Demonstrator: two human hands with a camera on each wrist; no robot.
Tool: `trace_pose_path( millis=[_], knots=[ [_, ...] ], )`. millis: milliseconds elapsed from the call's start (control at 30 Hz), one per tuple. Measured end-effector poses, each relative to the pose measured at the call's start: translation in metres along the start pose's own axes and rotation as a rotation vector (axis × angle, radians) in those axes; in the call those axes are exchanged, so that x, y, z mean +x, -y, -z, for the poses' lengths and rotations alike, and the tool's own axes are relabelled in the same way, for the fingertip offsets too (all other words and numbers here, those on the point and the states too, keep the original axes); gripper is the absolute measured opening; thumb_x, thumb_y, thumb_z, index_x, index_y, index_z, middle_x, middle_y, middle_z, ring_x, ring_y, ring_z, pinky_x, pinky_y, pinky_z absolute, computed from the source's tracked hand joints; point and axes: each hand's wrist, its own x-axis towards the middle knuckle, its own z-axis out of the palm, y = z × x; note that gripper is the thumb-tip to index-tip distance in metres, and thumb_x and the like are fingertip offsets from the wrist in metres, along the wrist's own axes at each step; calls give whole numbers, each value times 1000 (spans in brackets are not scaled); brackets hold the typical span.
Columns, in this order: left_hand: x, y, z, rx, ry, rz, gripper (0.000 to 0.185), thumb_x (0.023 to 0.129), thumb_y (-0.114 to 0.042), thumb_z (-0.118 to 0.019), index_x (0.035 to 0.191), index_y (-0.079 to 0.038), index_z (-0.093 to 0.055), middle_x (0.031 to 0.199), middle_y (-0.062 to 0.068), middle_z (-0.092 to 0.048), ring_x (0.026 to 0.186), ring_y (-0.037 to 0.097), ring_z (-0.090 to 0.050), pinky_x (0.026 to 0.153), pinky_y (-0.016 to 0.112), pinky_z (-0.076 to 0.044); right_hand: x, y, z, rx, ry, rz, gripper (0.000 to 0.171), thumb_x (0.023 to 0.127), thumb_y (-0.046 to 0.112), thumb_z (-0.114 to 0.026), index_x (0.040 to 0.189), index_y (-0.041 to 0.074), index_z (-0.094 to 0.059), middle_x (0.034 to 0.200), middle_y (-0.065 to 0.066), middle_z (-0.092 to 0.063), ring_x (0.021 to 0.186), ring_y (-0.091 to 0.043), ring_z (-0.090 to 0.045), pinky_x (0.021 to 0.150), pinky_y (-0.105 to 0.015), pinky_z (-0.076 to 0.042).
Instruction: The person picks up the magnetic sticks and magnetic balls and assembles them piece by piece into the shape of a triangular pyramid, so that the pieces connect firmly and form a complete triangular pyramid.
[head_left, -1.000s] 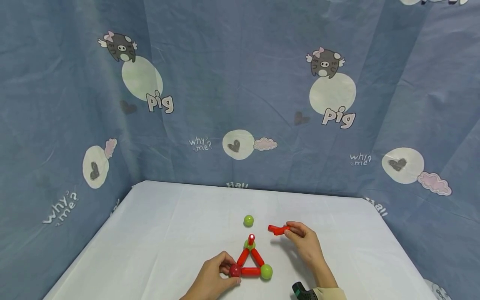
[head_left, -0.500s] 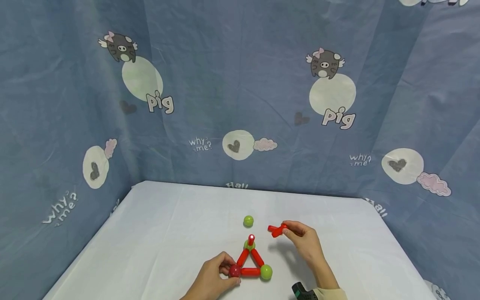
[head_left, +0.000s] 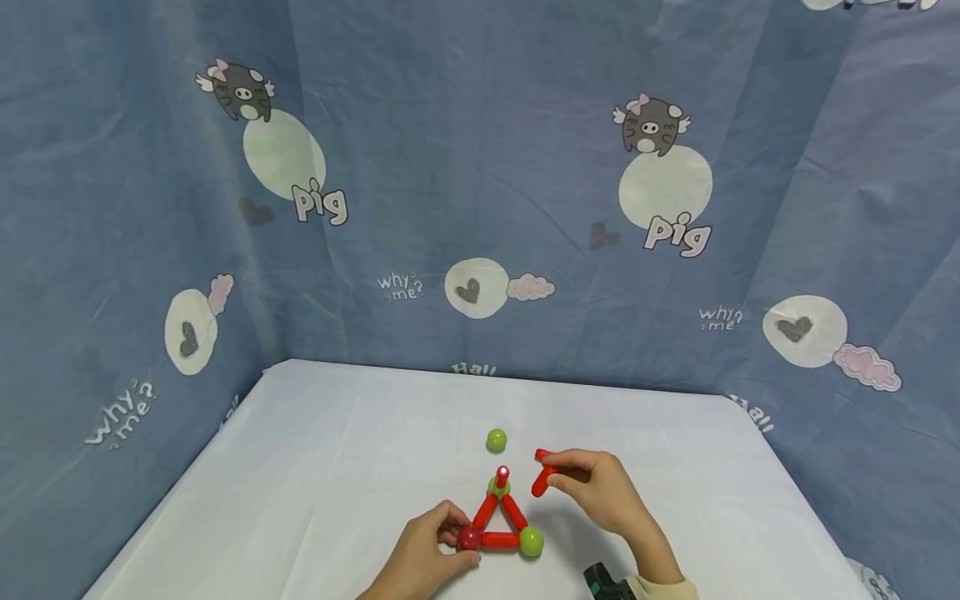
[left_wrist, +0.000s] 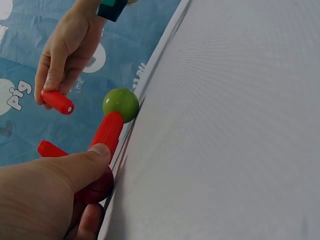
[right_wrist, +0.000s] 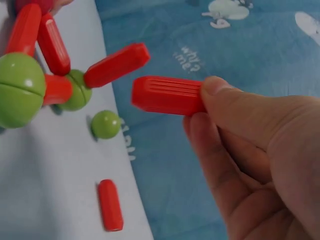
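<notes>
My left hand (head_left: 423, 550) grips the dark red ball (head_left: 469, 537) at the left corner of a triangle. Red rods (head_left: 500, 541) form its sides. Green balls sit at its right corner (head_left: 532, 542) and far corner (head_left: 496, 492). A red rod (right_wrist: 117, 65) sticks up from the far ball. My right hand (head_left: 603, 492) pinches a loose red rod (right_wrist: 167, 95) between thumb and fingertips, above the table and right of the triangle. In the left wrist view my left thumb (left_wrist: 97, 155) lies over the joint of red ball and rod.
A loose green ball (head_left: 497, 440) rests beyond the triangle on the white tabletop (head_left: 360, 450). Another red rod (right_wrist: 110, 205) lies on the table, partly hidden behind my right hand in the head view. A blue printed curtain (head_left: 480, 200) hangs behind the table.
My right hand has moved a little nearer and left, carrying the red rod, which now slants down toward the triangle. My left hand stays on the red ball.
</notes>
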Motion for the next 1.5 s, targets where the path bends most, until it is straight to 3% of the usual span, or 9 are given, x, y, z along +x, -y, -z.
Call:
trace_pose_path(
  millis=[200,400,867,1500],
  knots=[
    [0,1,0,4,-6,-2,40,77,-25,-90,105,-15,-64,94,-5,-67,81,8,-59,71,17,-51,-3,7,-3,-99,48,56,20,89,11,-78,107,18,-79,113,-6,-77,95,-12,-73,79,-15,-56],
    [0,1,0,9,-7,-16,39,77,-24,-90,105,-15,-64,94,-5,-67,80,6,-59,71,17,-51,-3,9,-3,-124,99,59,18,90,12,-77,107,17,-79,108,-2,-77,94,-12,-72,80,-17,-57],
    [-1,2,-1,17,-8,-39,39,77,-24,-90,105,-15,-64,96,-5,-68,80,3,-60,71,16,-52,-4,13,-8,-106,197,47,20,90,12,-78,109,6,-78,100,1,-76,88,-9,-70,79,-17,-56],
    [0,1,0,13,-6,-42,39,78,-24,-90,105,-14,-64,96,-4,-68,80,4,-60,72,16,-53,-3,11,-12,-145,253,56,20,89,14,-79,108,8,-79,99,4,-77,88,-6,-70,78,-20,-56]
  ],
)
